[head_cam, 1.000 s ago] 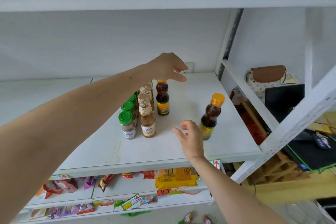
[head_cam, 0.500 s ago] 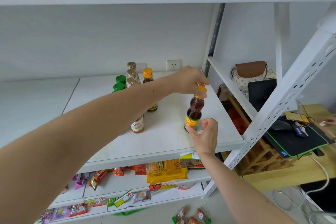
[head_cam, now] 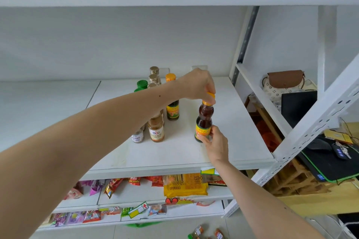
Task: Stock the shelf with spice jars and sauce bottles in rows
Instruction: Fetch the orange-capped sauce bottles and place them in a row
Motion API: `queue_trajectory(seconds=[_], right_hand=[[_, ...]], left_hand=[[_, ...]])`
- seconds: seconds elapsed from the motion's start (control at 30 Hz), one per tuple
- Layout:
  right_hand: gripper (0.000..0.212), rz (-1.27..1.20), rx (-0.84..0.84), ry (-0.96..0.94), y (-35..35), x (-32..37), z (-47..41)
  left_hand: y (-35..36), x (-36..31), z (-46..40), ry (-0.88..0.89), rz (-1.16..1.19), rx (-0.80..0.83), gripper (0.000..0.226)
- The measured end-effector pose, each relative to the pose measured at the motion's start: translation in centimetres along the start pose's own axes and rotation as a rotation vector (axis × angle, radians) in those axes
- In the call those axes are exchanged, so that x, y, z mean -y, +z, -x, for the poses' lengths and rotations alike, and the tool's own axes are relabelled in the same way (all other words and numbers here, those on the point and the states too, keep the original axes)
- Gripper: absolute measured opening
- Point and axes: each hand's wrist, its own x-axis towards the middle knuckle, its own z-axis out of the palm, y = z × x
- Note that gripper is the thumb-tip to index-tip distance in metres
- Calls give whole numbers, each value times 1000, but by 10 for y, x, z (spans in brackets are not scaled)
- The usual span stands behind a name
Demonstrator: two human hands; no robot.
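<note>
A dark sauce bottle (head_cam: 204,117) with an orange cap stands upright on the white shelf (head_cam: 171,153), right of the rows. My left hand (head_cam: 198,84) grips its cap from above. My right hand (head_cam: 215,141) holds its base near the yellow label. To the left stand a second dark sauce bottle (head_cam: 172,109), a row of pale bottles with gold caps (head_cam: 156,129) and green-capped spice jars (head_cam: 142,84), partly hidden behind my left forearm.
Snack packets (head_cam: 184,184) fill the two lower shelves. A slanted white shelf post (head_cam: 314,116) rises at the right. Beyond it are a brown handbag (head_cam: 284,80), a laptop and a desk with keys. Several bottles (head_cam: 200,232) lie on the floor.
My left hand left the rows and came down on the lone bottle's cap. My right hand moved onto the bottle's base. The view shifted right, then back left.
</note>
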Motion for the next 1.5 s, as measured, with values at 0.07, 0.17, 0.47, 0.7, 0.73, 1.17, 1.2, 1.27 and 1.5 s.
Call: queue_trajectory(seconds=[0.07, 0.17, 0.47, 0.7, 0.73, 1.17, 1.2, 1.27, 1.5], right_hand=[[39, -18, 43, -22, 10, 10, -3], [38, -37, 113, -45, 24, 23, -7], [37, -39, 215, -126, 54, 46, -8], [37, 4, 239, -142, 58, 47, -10], [37, 14, 241, -143, 58, 47, -10], [40, 108, 296, -174, 58, 46, -12], [40, 106, 298, -175, 58, 46, -12], [40, 100, 301, -173, 58, 47, -11], [46, 75, 287, -142, 55, 47, -9]], left_hand=[[-6, 10, 8, -43, -27, -12, 18], [-16, 27, 20, -109, -37, -30, 27], [-27, 59, 44, -214, -112, -83, 36], [-30, 64, 47, -219, -117, -77, 38], [-30, 65, 48, -216, -123, -73, 38], [-26, 68, 53, -232, -145, -84, 45], [-26, 68, 53, -231, -140, -85, 45], [-25, 67, 53, -231, -137, -88, 46], [-24, 67, 55, -214, -130, -102, 44]])
